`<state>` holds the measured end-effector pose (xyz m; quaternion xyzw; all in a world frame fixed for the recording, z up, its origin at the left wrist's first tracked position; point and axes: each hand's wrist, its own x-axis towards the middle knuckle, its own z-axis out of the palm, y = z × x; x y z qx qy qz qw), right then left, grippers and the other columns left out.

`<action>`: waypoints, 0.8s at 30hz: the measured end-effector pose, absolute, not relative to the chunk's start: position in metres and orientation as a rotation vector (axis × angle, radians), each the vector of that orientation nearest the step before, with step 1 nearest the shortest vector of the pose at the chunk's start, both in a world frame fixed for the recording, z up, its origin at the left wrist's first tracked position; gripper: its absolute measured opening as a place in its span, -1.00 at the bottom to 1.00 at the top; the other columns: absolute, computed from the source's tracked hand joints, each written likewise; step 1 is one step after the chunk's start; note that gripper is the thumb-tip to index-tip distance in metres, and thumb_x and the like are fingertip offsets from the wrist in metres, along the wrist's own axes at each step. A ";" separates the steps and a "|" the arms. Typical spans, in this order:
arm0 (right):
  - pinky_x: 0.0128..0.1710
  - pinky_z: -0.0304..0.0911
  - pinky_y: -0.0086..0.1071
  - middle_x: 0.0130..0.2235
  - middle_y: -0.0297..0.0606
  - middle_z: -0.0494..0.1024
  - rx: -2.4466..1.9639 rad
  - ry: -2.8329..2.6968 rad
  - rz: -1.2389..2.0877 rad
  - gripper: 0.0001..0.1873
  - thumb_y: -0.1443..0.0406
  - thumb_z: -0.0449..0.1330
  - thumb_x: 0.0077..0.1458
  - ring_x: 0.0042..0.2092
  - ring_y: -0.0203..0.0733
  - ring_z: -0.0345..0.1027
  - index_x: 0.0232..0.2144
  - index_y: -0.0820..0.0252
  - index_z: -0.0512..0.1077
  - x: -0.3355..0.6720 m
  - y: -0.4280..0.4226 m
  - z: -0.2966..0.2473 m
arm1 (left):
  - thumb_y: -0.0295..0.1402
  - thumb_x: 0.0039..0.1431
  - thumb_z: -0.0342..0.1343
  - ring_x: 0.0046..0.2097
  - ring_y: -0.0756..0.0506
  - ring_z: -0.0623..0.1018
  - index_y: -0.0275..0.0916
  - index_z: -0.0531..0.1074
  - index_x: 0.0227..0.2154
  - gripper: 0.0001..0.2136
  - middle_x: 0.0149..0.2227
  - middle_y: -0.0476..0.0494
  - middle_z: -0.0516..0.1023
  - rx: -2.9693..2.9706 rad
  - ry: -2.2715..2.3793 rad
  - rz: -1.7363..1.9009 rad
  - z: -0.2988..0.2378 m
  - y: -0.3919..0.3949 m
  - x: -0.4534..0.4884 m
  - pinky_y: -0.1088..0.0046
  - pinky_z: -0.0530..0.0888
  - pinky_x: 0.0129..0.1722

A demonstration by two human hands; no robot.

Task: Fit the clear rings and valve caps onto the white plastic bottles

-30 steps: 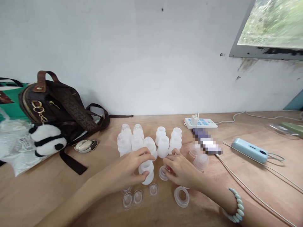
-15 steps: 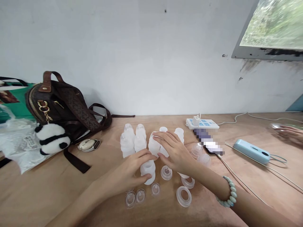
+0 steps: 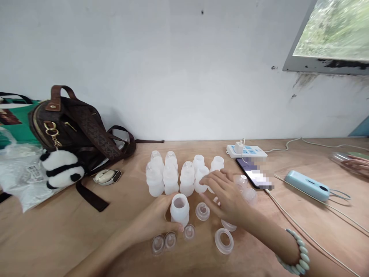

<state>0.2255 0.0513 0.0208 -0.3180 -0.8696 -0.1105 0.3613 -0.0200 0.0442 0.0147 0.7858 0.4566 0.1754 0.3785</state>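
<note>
Left hand: the left hand (image 3: 157,215) rests on the wooden surface (image 3: 57,234), fingers curled around the base of an open-mouthed translucent white plastic bottle (image 3: 179,209), clamped on it.
Held bottle: upright, uncapped, standing near the front of the surface, just ahead of the bottle group.
Right hand: the right hand (image 3: 226,196) hovers with fingers spread apart, holding nothing; fingertips lie close to the right end of the bottle group.
Bottle group: a cluster of translucent white plastic bottles with domed tops (image 3: 178,175) stands upright in two rows behind the held bottle.
Loose parts: small clear round silicone pieces (image 3: 170,240) lie in front of the left hand; a clear plastic ring (image 3: 223,241) lies below the right wrist.
Wrist: a pale green beaded bracelet (image 3: 296,254) sits on the right wrist.
Surroundings: brown leather handbag with a panda plush charm (image 3: 66,127) at left; white power strip (image 3: 246,151) and light blue oblong device (image 3: 307,185) at right.
Other person: a hand (image 3: 356,163) shows at the far right edge.
</note>
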 end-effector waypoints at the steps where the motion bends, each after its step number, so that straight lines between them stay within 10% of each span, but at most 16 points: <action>1: -0.10 0.11 -0.15 -0.25 -0.18 0.58 -0.832 -2.292 -0.272 -0.92 0.35 0.10 0.27 -0.20 -0.05 0.38 -0.19 0.20 0.37 0.227 0.048 0.017 | -0.33 -0.02 0.35 -0.12 -0.22 0.50 -0.19 0.43 -0.26 -0.73 -0.18 -0.05 0.57 2.006 1.152 0.455 0.013 0.044 -0.022 0.28 0.42 -0.08; 13: -0.23 0.33 -0.20 -0.23 -0.15 0.60 -0.902 -2.426 -0.113 -0.91 0.29 0.18 0.28 -0.25 -0.07 0.48 -0.22 0.22 0.42 0.231 0.045 -0.019 | -0.17 0.15 0.26 0.01 -0.24 0.49 -0.15 0.54 0.00 -0.64 -0.03 -0.14 0.52 1.896 0.919 0.816 0.009 0.045 -0.025 0.27 0.40 0.05; 24: 0.00 0.47 -0.28 0.06 -0.01 0.48 -0.533 -2.087 0.018 -0.59 0.42 0.16 0.30 0.08 -0.11 0.43 0.17 0.26 0.30 0.236 0.032 -0.004 | 0.08 -0.12 0.36 -0.46 0.00 0.42 -0.24 0.44 -0.27 -0.48 -0.42 0.02 0.47 1.363 0.977 0.836 -0.001 0.045 -0.018 0.55 0.39 -0.51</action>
